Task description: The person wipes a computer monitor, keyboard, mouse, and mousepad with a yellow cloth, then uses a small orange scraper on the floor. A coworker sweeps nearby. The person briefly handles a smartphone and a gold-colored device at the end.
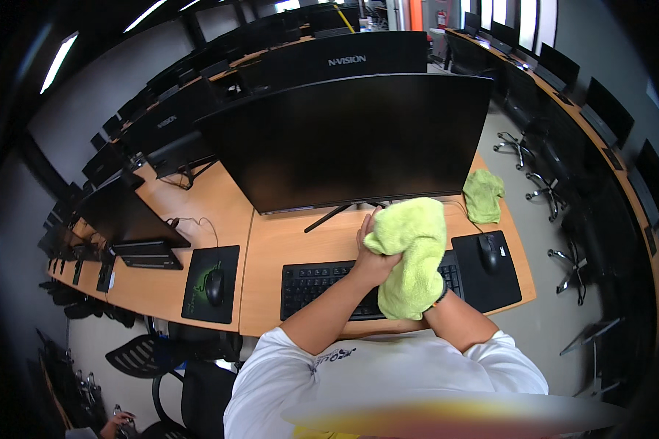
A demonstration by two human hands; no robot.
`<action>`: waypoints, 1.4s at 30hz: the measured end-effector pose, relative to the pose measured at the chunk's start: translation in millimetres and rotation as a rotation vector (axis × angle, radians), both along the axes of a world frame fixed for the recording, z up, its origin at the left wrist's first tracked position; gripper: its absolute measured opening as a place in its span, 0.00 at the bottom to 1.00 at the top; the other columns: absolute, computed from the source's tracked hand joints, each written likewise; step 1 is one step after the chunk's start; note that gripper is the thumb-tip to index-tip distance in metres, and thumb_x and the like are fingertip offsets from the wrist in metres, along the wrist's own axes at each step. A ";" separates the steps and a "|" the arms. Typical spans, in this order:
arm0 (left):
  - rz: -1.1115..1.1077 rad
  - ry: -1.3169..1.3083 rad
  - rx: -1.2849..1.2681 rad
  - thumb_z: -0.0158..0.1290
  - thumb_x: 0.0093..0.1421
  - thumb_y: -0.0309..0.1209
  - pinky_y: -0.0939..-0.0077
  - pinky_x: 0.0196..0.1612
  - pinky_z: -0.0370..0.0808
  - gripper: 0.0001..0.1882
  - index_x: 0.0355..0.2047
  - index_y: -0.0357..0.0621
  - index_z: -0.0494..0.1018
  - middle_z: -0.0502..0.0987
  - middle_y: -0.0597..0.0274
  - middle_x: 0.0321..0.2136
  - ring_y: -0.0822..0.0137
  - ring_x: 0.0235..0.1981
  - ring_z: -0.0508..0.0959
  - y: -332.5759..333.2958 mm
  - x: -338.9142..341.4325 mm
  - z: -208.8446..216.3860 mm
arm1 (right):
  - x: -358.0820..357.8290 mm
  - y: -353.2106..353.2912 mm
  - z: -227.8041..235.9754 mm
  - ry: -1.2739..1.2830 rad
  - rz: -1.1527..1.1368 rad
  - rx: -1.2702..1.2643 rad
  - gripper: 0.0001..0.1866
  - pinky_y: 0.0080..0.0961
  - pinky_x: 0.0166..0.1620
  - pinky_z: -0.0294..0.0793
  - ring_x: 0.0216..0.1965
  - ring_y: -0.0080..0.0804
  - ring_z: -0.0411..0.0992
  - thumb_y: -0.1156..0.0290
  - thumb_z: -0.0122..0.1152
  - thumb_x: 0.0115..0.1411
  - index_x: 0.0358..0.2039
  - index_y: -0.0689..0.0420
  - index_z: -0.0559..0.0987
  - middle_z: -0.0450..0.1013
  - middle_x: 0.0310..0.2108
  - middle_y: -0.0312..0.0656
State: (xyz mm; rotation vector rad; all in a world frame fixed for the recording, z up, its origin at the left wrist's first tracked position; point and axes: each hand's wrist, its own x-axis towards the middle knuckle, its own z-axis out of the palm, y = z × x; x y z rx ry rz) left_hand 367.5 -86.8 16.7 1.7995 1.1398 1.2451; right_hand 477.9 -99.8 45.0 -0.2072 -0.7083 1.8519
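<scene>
Person at the desk has both arms out over the keyboard (pixel 318 282), bunched light-green cloth (pixel 414 256) in front of them, above the keyboard's right half. Left hand (pixel 375 265): fingers curled in on the cloth's left side, closed on it. Right hand: buried under the cloth, only the wrist with a dark wristband (pixel 441 293) shows at the lower end; can't tell how far its fingers are closed.

Second green cloth (pixel 483 196) lies crumpled on the desk (pixel 271 245), right of the big monitor (pixel 351 143), near the right mouse pad (pixel 472 287).

Markings: monitor in the row behind (pixel 300 67) has pale block lettering on its back; another dark monitor back (pixel 176 110) off to the left carries similar lettering, smaller. Big monitor has a small marking on its lower bezel, too fine to make out. Left mouse pad (pixel 196 304) has a green emblem with green print beside it, partly under the left mouse (pixel 214 287). Small white tag shows beside the right mouse (pixel 489 252). White shirt (pixel 395 369) has dark print across it. Key legends too small to read.
</scene>
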 end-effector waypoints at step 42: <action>-0.279 -0.617 0.242 0.33 0.40 0.72 0.69 0.61 0.38 0.57 0.58 0.36 0.43 0.46 0.58 0.60 0.63 0.61 0.44 95.2 -325.2 149.8 | -196.6 115.1 151.8 -1.267 -1.450 0.733 0.29 0.33 0.42 0.67 0.39 0.45 0.65 0.75 0.60 0.40 0.47 0.61 0.68 0.65 0.35 0.49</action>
